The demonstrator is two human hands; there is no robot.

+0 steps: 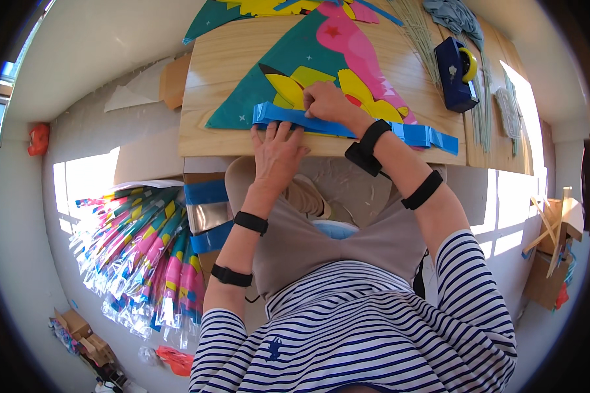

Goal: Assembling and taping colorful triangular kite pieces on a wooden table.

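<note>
A triangular kite (262, 85), teal, pink and yellow with a printed cartoon figure, lies flat on the wooden table. Along its near edge runs a folded blue plastic strip (413, 134), whose right end reaches past the kite. My left hand (278, 147) rests with fingers spread at the table's near edge, fingertips on the strip's left part. Just above the strip, my right hand (328, 105) is closed over the kite's yellow print, fingers curled. Whatever its fingers may pinch is hidden.
A second kite (210, 23) lies at the table's far side. To the right stand a dark blue tape dispenser (453, 75) with a yellow roll, thin pale rods (416, 33) and a grey cloth (455, 16). Many bagged folded kites (151, 242) are piled at my left.
</note>
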